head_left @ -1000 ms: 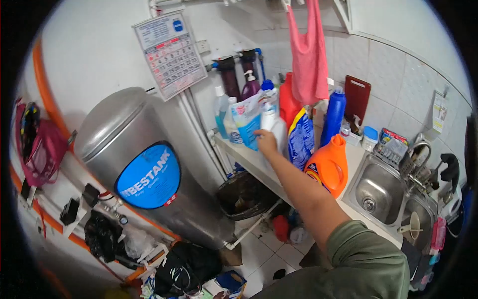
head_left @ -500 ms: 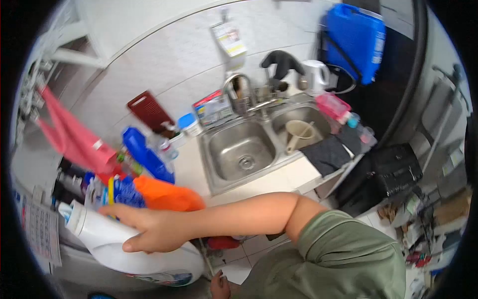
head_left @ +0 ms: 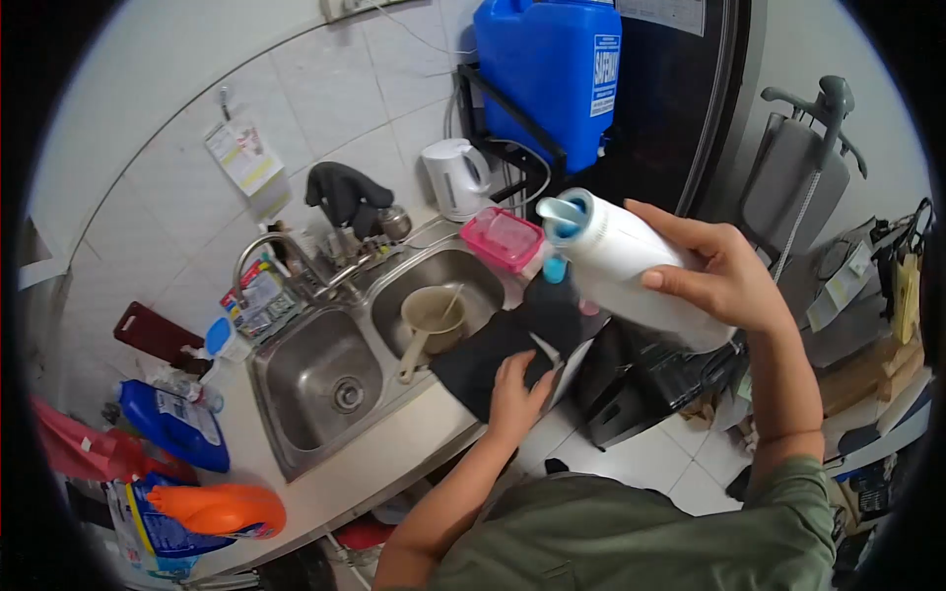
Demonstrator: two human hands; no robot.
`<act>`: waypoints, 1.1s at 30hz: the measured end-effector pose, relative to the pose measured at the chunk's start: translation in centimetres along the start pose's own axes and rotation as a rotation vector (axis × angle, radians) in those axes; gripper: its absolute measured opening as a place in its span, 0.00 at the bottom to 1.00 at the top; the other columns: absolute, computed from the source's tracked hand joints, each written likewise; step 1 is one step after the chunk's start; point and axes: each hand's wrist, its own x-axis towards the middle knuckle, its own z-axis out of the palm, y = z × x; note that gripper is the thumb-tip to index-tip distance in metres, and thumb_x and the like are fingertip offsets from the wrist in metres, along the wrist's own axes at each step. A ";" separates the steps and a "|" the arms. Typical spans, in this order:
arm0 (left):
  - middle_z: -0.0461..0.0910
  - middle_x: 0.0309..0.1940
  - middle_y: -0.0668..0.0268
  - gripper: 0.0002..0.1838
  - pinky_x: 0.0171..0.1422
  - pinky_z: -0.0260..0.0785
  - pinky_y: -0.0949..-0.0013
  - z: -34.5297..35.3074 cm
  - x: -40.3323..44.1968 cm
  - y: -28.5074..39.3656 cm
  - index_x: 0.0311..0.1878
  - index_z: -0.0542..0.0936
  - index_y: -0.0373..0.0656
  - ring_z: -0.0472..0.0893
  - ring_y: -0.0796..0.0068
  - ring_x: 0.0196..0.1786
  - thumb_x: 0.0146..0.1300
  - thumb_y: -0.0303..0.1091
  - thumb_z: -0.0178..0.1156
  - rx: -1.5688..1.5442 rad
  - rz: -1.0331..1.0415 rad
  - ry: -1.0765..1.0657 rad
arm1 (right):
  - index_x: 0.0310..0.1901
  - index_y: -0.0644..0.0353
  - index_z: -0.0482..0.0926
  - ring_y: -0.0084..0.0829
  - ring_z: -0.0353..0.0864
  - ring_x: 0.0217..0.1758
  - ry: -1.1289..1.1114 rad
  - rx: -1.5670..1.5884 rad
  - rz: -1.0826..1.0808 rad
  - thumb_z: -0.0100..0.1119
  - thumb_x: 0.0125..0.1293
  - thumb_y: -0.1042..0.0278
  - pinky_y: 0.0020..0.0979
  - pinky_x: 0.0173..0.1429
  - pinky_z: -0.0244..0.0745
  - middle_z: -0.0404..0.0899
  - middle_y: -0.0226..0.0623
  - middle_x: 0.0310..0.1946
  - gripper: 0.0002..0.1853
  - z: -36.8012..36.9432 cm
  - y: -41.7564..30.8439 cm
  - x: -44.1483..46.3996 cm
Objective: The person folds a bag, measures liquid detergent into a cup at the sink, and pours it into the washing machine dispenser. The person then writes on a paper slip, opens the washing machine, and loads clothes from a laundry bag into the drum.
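Observation:
My right hand [head_left: 724, 266] is wrapped round a large white detergent bottle [head_left: 641, 261]. The bottle leans over at the right of the counter, its pale blue spout pointing up and left with no cap on it. My left hand [head_left: 517, 399] reaches over the counter's front edge onto a dark cloth [head_left: 493, 355], fingers and thumb apart. Whether its fingertips press on the cloth I cannot tell. Beside the cloth, a beige dipper [head_left: 432, 313] rests in the right sink basin, its handle over the rim.
A steel double sink [head_left: 320, 369] is set in the counter. An orange bottle [head_left: 232, 507] and a blue bottle [head_left: 177, 424] are at the left. Behind stand a pink container [head_left: 503, 238], a white kettle [head_left: 456, 177] and a blue water jug [head_left: 552, 69]. A black case [head_left: 641, 384] stands at right.
The view has swung right. My right hand has carried the white bottle from the far left to the right side of the counter. My left hand has come up from below onto the dark cloth.

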 end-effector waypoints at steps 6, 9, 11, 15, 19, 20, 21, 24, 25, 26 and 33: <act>0.71 0.61 0.46 0.41 0.70 0.62 0.53 14.2 10.2 -2.7 0.62 0.70 0.29 0.69 0.47 0.64 0.53 0.47 0.76 0.222 -0.165 0.033 | 0.67 0.50 0.75 0.47 0.87 0.43 -0.237 -0.510 0.128 0.71 0.60 0.60 0.38 0.52 0.78 0.84 0.55 0.45 0.32 -8.4 7.4 1.9; 0.76 0.55 0.49 0.37 0.66 0.64 0.51 16.6 12.1 -3.4 0.57 0.72 0.33 0.72 0.45 0.59 0.48 0.42 0.78 0.254 -0.168 0.059 | 0.67 0.48 0.76 0.47 0.87 0.41 -0.347 -0.569 0.226 0.70 0.61 0.61 0.38 0.51 0.78 0.84 0.54 0.43 0.31 -10.3 8.9 2.5; 0.78 0.52 0.51 0.34 0.63 0.65 0.51 16.9 12.6 -3.7 0.54 0.73 0.36 0.74 0.48 0.57 0.47 0.39 0.77 0.279 -0.170 0.058 | 0.66 0.48 0.76 0.48 0.87 0.39 -0.419 -0.609 0.251 0.69 0.61 0.60 0.38 0.50 0.78 0.85 0.53 0.41 0.30 -10.7 9.6 3.0; 0.78 0.47 0.55 0.30 0.59 0.66 0.52 15.9 11.5 -2.9 0.52 0.73 0.39 0.75 0.51 0.54 0.48 0.36 0.76 0.250 -0.054 0.132 | 0.64 0.48 0.79 0.50 0.85 0.36 -0.523 -0.686 0.137 0.68 0.62 0.58 0.42 0.46 0.78 0.85 0.51 0.37 0.27 -10.2 10.6 3.5; 0.73 0.47 0.53 0.30 0.59 0.67 0.55 10.9 9.7 -0.6 0.53 0.69 0.37 0.75 0.55 0.51 0.50 0.32 0.74 0.032 0.176 0.166 | 0.63 0.47 0.79 0.50 0.85 0.35 -0.607 -0.821 0.053 0.68 0.61 0.58 0.45 0.43 0.78 0.85 0.50 0.33 0.27 -8.0 8.0 4.5; 0.72 0.47 0.54 0.30 0.58 0.67 0.57 9.5 9.2 0.0 0.53 0.69 0.37 0.75 0.56 0.50 0.49 0.31 0.74 -0.015 0.193 0.167 | 0.64 0.47 0.79 0.50 0.85 0.35 -0.624 -0.846 0.024 0.68 0.61 0.58 0.45 0.43 0.78 0.85 0.50 0.33 0.27 -7.3 7.0 4.8; 0.71 0.47 0.54 0.31 0.57 0.68 0.58 8.0 8.6 0.6 0.54 0.68 0.37 0.74 0.57 0.50 0.49 0.30 0.74 -0.061 0.210 0.170 | 0.64 0.46 0.79 0.50 0.85 0.34 -0.641 -0.871 -0.008 0.68 0.61 0.57 0.45 0.42 0.78 0.85 0.50 0.32 0.27 -6.5 5.8 5.1; 0.70 0.48 0.54 0.32 0.56 0.69 0.61 3.9 7.0 1.6 0.55 0.68 0.36 0.74 0.60 0.50 0.49 0.28 0.74 -0.086 0.236 0.209 | 0.63 0.45 0.79 0.49 0.85 0.34 -0.683 -0.930 -0.073 0.68 0.60 0.56 0.45 0.41 0.78 0.85 0.49 0.31 0.27 -3.9 2.4 6.2; 0.70 0.49 0.53 0.32 0.57 0.69 0.61 2.5 6.6 2.0 0.56 0.68 0.36 0.74 0.59 0.51 0.50 0.28 0.74 -0.076 0.244 0.237 | 0.63 0.45 0.79 0.49 0.84 0.34 -0.698 -0.946 -0.100 0.68 0.60 0.55 0.44 0.41 0.78 0.85 0.48 0.31 0.27 -3.0 1.5 6.7; 0.71 0.49 0.53 0.33 0.57 0.69 0.61 1.1 6.2 2.3 0.56 0.67 0.35 0.74 0.59 0.51 0.50 0.29 0.74 -0.066 0.251 0.267 | 0.63 0.44 0.80 0.49 0.84 0.34 -0.716 -0.961 -0.128 0.69 0.61 0.55 0.44 0.41 0.78 0.85 0.48 0.31 0.27 -2.0 0.5 7.1; 0.73 0.49 0.53 0.30 0.58 0.72 0.60 -6.3 2.6 2.0 0.57 0.71 0.37 0.78 0.56 0.52 0.53 0.31 0.74 -0.023 0.196 0.358 | 0.62 0.42 0.80 0.49 0.85 0.34 -0.820 -1.082 -0.242 0.69 0.60 0.57 0.46 0.40 0.77 0.85 0.46 0.30 0.26 5.1 -6.1 9.3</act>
